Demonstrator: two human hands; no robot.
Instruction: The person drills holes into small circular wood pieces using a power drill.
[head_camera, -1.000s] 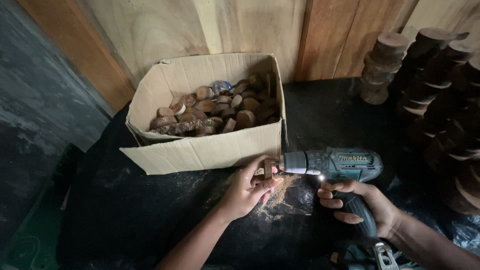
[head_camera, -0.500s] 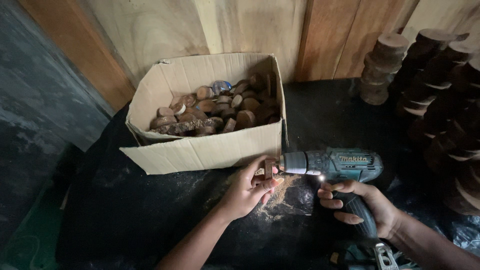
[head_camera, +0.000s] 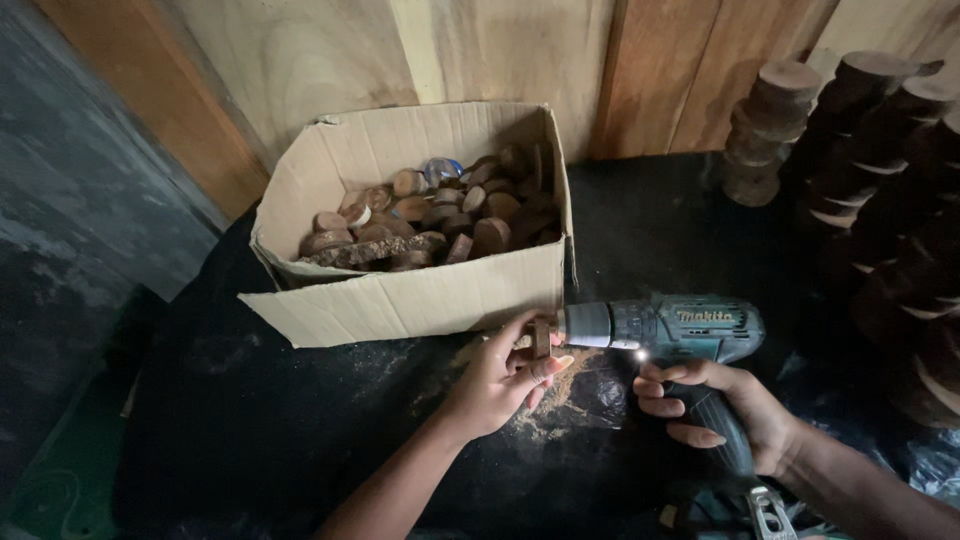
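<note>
Small wooden disc (head_camera: 541, 338) pinched upright at the middle of the scene, just in front of the cardboard box (head_camera: 420, 300), pressed edge-on against the nose of the drill (head_camera: 665, 328). Left hand (head_camera: 500, 375) curled around the disc, thumb and fingers closed on its rim, fingertips right at the chuck. Right hand (head_camera: 725, 410) wrapped tight on the drill's grip, index finger forward near the trigger, small work light glowing beneath the chuck. Drill body teal and grey, lying level, pointed left toward the disc.

Directly below, pale sawdust (head_camera: 560, 385) scattered on the black plastic sheet (head_camera: 250, 420) covering the work surface, thickest right under the hands. Sheet wrinkled and shiny near the right forearm.

Just behind the disc, box open at the top, front flap folded outward and down, inside heaped with round wood slices (head_camera: 440, 215) in brown and tan, one bluish piece among them near the back.

Off to the right, stacks of dark log rounds (head_camera: 870, 130) standing in columns, bark still on, rising toward the corner. Behind everything, wooden boards (head_camera: 480, 50) leaning upright, light and reddish. Along the left, a rough grey wall (head_camera: 70, 200) in shadow.
</note>
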